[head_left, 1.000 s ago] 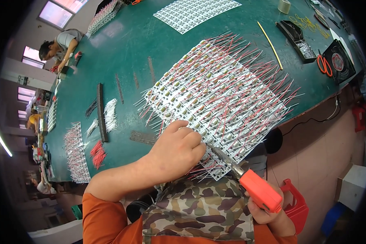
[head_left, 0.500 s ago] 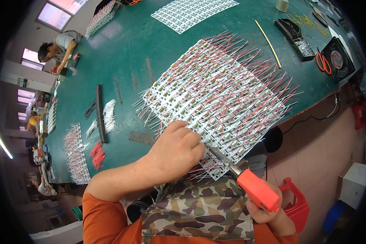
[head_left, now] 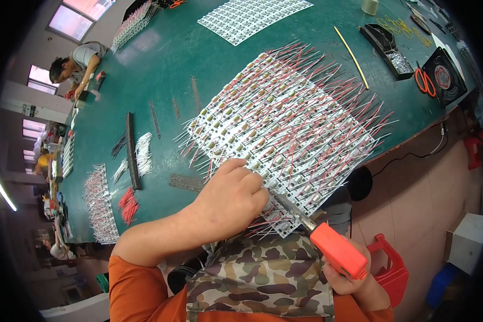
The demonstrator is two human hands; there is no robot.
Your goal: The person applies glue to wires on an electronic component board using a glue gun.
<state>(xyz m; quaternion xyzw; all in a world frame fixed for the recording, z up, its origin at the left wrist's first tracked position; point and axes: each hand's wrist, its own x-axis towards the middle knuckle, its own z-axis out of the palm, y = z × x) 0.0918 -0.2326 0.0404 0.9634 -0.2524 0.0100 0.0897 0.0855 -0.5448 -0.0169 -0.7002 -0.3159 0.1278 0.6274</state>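
A large white panel of circuit boards [head_left: 214, 126] lies on the table before me, crowded with red and white wires that stick out past its edges. My left hand [head_left: 232, 194] is closed over the panel's near left part, its back toward me; whatever its fingertips pinch is hidden beneath. Gripped in my right hand [head_left: 346, 275] is a soldering iron [head_left: 339, 251] with a red handle. Its metal barrel slants up and left across the near boards, and the tip ends close beside my left fingers. The exact contact point cannot be made out.
Left of the panel lie a dark bar [head_left: 132, 150], white wires [head_left: 144, 154], red wires [head_left: 127, 206] and a smaller wired panel [head_left: 101, 204]. Orange-handled scissors [head_left: 425, 81], a black fan [head_left: 444, 77] and a black tray [head_left: 386, 51] sit far right. Another person [head_left: 86, 61] works far left.
The soldering iron and my right hand have shifted very slightly left, along with a small drift of the whole view. Both hands keep their grip and pose.
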